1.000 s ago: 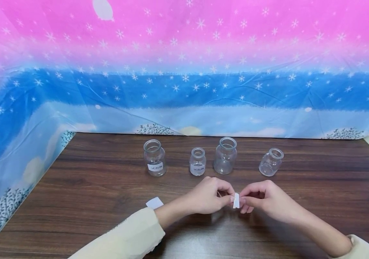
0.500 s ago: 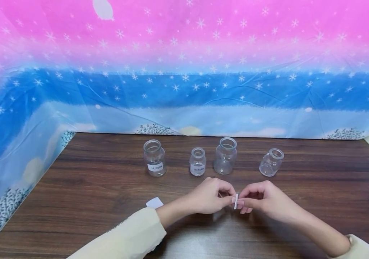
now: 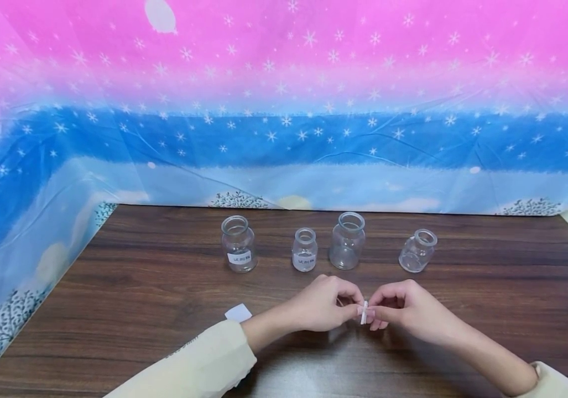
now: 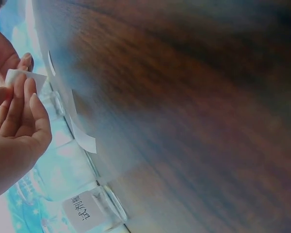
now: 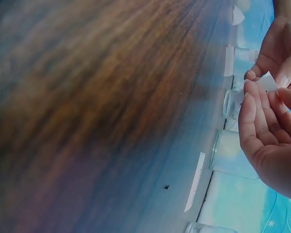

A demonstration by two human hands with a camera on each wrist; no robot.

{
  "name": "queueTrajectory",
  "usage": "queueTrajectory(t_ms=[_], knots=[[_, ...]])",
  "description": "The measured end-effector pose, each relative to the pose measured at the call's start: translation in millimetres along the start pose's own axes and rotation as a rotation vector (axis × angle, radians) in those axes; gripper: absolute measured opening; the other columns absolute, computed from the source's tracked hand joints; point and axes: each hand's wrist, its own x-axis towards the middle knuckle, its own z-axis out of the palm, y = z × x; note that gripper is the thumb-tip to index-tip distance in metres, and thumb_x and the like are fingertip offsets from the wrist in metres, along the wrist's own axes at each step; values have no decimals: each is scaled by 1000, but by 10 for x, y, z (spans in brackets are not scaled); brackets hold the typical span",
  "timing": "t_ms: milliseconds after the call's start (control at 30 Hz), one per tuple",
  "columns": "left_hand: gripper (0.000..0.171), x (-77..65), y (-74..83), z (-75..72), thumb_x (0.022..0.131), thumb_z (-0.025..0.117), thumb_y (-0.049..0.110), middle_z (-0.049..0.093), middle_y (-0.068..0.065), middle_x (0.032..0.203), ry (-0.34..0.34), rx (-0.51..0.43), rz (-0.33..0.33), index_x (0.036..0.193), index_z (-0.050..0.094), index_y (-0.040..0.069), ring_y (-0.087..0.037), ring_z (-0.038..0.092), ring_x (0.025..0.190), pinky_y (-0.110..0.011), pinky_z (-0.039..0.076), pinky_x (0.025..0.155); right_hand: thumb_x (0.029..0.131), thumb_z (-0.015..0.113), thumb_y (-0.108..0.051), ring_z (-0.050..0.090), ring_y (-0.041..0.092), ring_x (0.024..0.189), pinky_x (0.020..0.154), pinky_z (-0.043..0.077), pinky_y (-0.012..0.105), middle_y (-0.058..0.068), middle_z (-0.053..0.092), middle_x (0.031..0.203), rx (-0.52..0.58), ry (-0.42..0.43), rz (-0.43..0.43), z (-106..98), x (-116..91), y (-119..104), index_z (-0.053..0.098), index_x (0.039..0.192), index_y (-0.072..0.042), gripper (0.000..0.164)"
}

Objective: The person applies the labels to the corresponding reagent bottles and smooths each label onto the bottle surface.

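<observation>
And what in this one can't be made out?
Held slip: head view, nearly edge-on, partly covered by fingers; its faces can't be read.
Loose paper: head view, near side hidden by the left arm.
Bottom jar: right wrist view, cut off by the lower edge.
Table grain: left wrist view, blurred.

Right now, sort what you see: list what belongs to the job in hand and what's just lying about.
Job, by the look of it:
white slip, pinched by left hand and right hand
large labelled jar
small labelled jar
large plain jar
small plain jar

Lying about, probably:
loose white paper
white strip in the right wrist view, purpose unclear
</observation>
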Motion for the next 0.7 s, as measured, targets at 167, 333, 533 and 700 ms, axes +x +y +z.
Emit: queueTrajectory(t_ms=[167, 333, 533, 700], knots=[[6, 16, -13, 3, 82, 64, 3, 65, 3, 70, 23, 1, 12, 77, 66, 7, 3, 52, 63, -12, 43, 63, 87, 55, 1, 63, 18, 65, 59, 51, 32, 7, 66, 72, -27, 6, -2, -41, -24, -8, 64, 86, 0, 9], [6, 44, -40, -28, 81, 63, 3, 62, 2, 65, 56, -20, -19, 76, 66, 5, 1, 48, 55, -15, 40, 56, 89, 56, -4, 63, 21, 66, 57, 49, 32, 6, 66, 73, -34, -1, 44, -170, -69, -22, 64, 86, -3, 9], [15, 96, -89, -96, 84, 57, 1, 65, -3, 64, 13, -98, -212, 71, 64, 3, -9, 58, 56, -16, 38, 52, 88, 55, -1, 63, 25, 66, 62, 51, 35, 10, 66, 73, 17, -33, 57, -374, -166, 20, 63, 86, 1, 9], [21, 126, -150, -94, 83, 55, 1, 63, -1, 59, -28, 21, -300, 65, 63, 5, -7, 58, 53, -16, 37, 53, 88, 53, 2, 63, 25, 64, 60, 51, 34, 11, 65, 72, 18, -60, 90, -481, -258, 125, 62, 85, 4, 9]])
